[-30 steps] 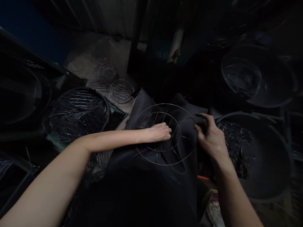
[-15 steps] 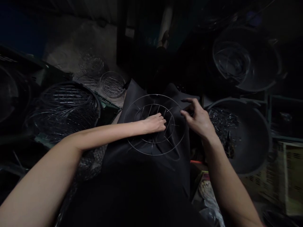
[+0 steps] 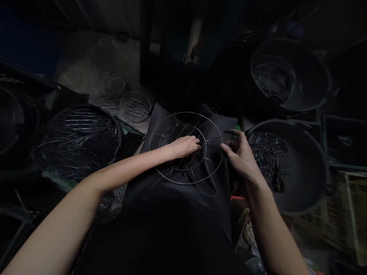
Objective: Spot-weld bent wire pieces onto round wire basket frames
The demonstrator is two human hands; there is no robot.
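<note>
A round wire rack (image 3: 198, 181) lies over the dark apron (image 3: 177, 191) on my lap. It has two rings, slanting parallel bars across the inner one, and short wires between the rings. My left hand (image 3: 186, 146) is closed on the bars near the rack's middle, its fingertips curled down and partly hidden. Beside the rack's right rim, my right hand (image 3: 239, 151) has thumb and fingers apart, the thumb tip at or very near the outer ring; whether it touches, I cannot tell.
At right, a large tub (image 3: 306, 172) holds many short metal pieces (image 3: 266, 147). Behind it another tub (image 3: 312, 80) contains wire rings. To the left, a basket (image 3: 119, 131) is full of wires. Finished-looking round racks (image 3: 135, 107) lie on the floor. A yellowish crate (image 3: 346, 214) stands lower right.
The rack has turned, its bars now slanting more, and shifted slightly left under my left hand. My right hand's thumb has come closer to the outer ring. The whole view has shifted a little.
</note>
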